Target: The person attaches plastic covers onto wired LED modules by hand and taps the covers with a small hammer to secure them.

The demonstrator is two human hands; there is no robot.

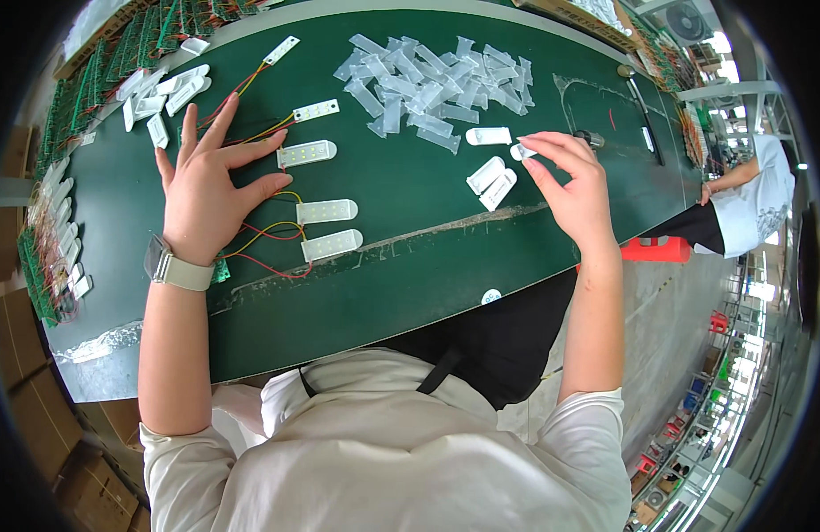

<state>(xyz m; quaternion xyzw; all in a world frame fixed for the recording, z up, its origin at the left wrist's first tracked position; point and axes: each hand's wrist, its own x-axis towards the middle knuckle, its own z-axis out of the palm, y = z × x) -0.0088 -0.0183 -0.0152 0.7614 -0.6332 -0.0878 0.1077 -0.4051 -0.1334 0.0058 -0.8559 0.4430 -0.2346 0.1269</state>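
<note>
My left hand [203,182] lies spread over the green table, with wires running beneath it. Its thumb and index finger are apart, on either side of the left end of a white round-ended LED module [307,153]. Just beyond is a bare LED strip [317,110] on red and yellow wires, with another small strip [281,50] farther off. Two more wired LED modules [326,211] [332,246] lie nearer me. My right hand [569,182] pinches a small white plastic housing [519,152], partly covered by the fingers. Close by lie similar white housings [488,136] [486,176] [498,190].
A heap of translucent plastic covers [436,84] sits at the far middle. White housings [166,93] are piled at the far left, and several more line the left edge beside green circuit boards [37,275]. A black rod [645,120] lies at right. Another person [751,195] stands beyond.
</note>
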